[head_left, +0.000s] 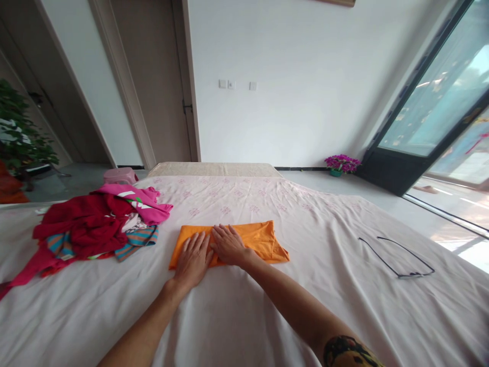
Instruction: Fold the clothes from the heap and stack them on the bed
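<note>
An orange garment (260,239), folded into a long flat rectangle, lies on the pale sheet in front of me. My left hand (194,259) rests flat on its left part with the fingers stretched out. Close beside it, my right hand (229,244) presses flat on the middle of the cloth, fingers extended toward the far edge. Both palms face down and neither hand grips the fabric. At its right end the garment is a little loose, with a corner sticking out toward me.
To the left lies a heap of crumpled clothes (87,224) in red, pink and stripes. Black-framed glasses (414,275) lie on the sheet (324,306) at the right. Beyond are a pink stool (120,176), a potted purple flower (341,164) and a glass door (412,112).
</note>
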{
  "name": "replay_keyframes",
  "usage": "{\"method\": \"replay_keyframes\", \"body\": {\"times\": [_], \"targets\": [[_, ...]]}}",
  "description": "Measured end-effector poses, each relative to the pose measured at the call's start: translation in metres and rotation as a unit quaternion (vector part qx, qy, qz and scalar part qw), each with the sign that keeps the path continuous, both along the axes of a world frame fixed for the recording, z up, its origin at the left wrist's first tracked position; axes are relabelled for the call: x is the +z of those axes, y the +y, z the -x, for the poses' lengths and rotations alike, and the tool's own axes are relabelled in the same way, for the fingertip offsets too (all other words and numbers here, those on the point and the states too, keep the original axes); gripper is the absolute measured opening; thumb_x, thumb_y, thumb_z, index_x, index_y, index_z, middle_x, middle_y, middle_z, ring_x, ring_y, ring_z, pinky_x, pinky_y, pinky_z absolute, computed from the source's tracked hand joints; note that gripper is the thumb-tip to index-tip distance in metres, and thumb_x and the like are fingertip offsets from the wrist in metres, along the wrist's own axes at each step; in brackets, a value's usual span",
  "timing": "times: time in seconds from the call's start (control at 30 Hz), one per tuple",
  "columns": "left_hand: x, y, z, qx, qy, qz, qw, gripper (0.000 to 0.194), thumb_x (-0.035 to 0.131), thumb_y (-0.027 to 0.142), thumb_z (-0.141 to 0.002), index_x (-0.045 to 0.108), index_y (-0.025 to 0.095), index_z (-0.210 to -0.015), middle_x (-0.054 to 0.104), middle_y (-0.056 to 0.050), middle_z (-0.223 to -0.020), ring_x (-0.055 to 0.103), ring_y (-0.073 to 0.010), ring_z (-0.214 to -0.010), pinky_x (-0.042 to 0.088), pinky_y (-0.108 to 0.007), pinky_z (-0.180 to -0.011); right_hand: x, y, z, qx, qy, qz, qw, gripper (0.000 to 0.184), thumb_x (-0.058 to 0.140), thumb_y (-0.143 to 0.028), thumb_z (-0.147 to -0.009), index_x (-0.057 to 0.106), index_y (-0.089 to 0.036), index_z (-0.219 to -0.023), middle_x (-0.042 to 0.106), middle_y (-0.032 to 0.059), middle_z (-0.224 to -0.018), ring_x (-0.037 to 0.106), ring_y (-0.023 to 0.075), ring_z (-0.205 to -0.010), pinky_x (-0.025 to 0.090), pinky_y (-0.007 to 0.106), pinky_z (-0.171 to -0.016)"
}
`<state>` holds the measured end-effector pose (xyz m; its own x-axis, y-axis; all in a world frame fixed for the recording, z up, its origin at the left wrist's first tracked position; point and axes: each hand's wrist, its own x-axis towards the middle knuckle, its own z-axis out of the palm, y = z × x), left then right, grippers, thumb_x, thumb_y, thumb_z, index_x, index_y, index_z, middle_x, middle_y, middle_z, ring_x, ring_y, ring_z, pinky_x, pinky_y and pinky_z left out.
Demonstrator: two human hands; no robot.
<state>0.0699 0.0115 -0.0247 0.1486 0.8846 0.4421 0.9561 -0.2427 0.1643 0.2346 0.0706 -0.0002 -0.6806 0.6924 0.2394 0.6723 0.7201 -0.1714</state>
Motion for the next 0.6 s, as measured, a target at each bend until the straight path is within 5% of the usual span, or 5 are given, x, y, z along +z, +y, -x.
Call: {"method": "replay_keyframes", "body": {"times": [0.17, 0.43, 0.6], "targets": [[-0.012, -0.003, -0.003, 0.015, 0.051, 0.012, 0.999, 0.055, 0.046, 0.041, -0.092, 0.049, 0.016, -0.140, 0.046, -0.016, -0.147, 0.037, -0.0330, -0.138, 0.025, -0.052, -0.113, -0.013, 0.008, -0.010, -0.030, -0.020, 0.034, 0.999, 0.064, 0.033, -0.050, -0.099, 0.031, -0.011, -0.149, 0.028, 0.0149, -0.155, 0.026, 0.0264, -0.143, 0.017, 0.046, -0.117], [-0.012, -0.004, -0.001, 0.024, 0.063, 0.014, 0.998, 0.054, 0.044, 0.045, -0.093, 0.048, 0.022, -0.141, 0.044, -0.014, -0.148, 0.034, -0.0324, -0.140, 0.023, -0.053, -0.113, 0.017, 0.008, -0.035, -0.077, 0.008, 0.062, 0.995, 0.047, 0.027, -0.037, -0.102, 0.046, -0.016, -0.140, 0.047, 0.0118, -0.145, 0.037, 0.0212, -0.137, 0.024, 0.044, -0.113], [-0.011, -0.005, -0.002, 0.023, 0.057, 0.016, 0.998, 0.053, 0.043, 0.046, -0.093, 0.048, 0.024, -0.141, 0.044, -0.015, -0.148, 0.034, -0.0339, -0.139, 0.023, -0.054, -0.112, 0.018, -0.008, -0.042, -0.027, 0.010, 0.028, 0.999, 0.056, 0.031, -0.045, -0.101, 0.031, -0.018, -0.150, 0.030, 0.0106, -0.156, 0.022, 0.0220, -0.145, 0.014, 0.045, -0.118]]}}
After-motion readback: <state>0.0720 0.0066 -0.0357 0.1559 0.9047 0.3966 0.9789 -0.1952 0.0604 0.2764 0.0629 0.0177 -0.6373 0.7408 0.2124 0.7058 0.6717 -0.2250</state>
